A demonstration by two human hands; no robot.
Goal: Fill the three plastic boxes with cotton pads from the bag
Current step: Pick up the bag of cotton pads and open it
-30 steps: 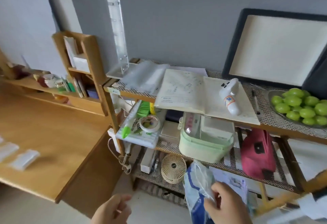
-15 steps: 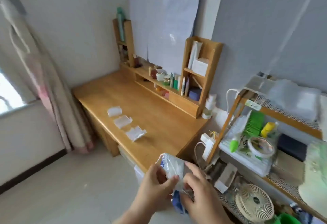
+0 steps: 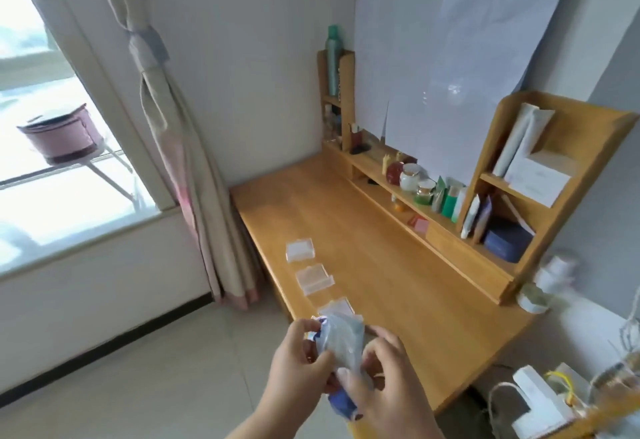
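Low in the head view, just off the near edge of the table point(image 3: 398, 265), both hands meet on the bag point(image 3: 341, 345). The left hand point(image 3: 298, 366) curls round its left side, thumb and fingers pinching the clear plastic near the top. The right hand point(image 3: 384, 379) grips the bag from the right and lower down, fingers folded into the film. The bag is see-through with blue print at its bottom end, crumpled and held roughly upright between the two hands; whether its mouth is open cannot be told, and the cotton pads inside are not clear enough to make out.

Just beyond the bag, three plastic boxes lie in a row on the wooden table, running away from the person along its left side. The nearest box point(image 3: 337, 308) is partly hidden behind the top of the bag. The middle box point(image 3: 315, 278) sits a little further on, and the far box point(image 3: 300, 249) beyond that, each apart from the next. They are clear, and their contents cannot be judged.

Along the back of the table stands a wooden shelf unit point(image 3: 519, 196) with jars, small bottles and books. A curtain point(image 3: 180, 147) hangs by the window point(image 3: 41, 126) to the left.
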